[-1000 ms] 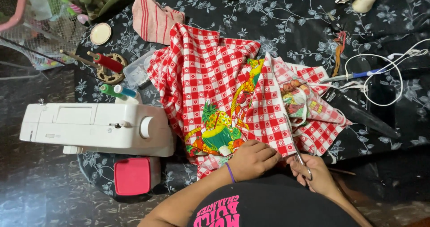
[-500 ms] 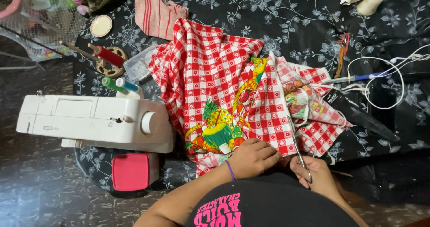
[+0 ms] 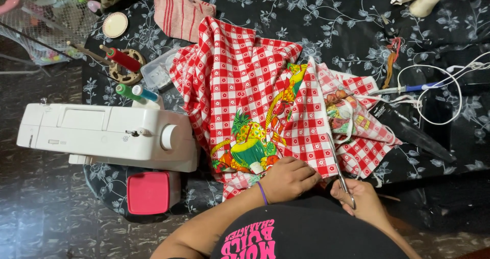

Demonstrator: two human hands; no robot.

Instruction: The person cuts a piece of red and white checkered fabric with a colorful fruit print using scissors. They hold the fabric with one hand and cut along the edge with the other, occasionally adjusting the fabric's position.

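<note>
Right hand (image 3: pixel 363 204), fingers clamped on steel scissors (image 3: pixel 338 168), cuts red-and-white checked cloth (image 3: pixel 255 90); left hand (image 3: pixel 290 178), fingers curled together, presses beside blades. Keep cloth taut.

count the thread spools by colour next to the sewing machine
red thread spool: 1
green thread spool: 1
blue thread spool: 1
total: 3, all lying just above the white sewing machine
</note>
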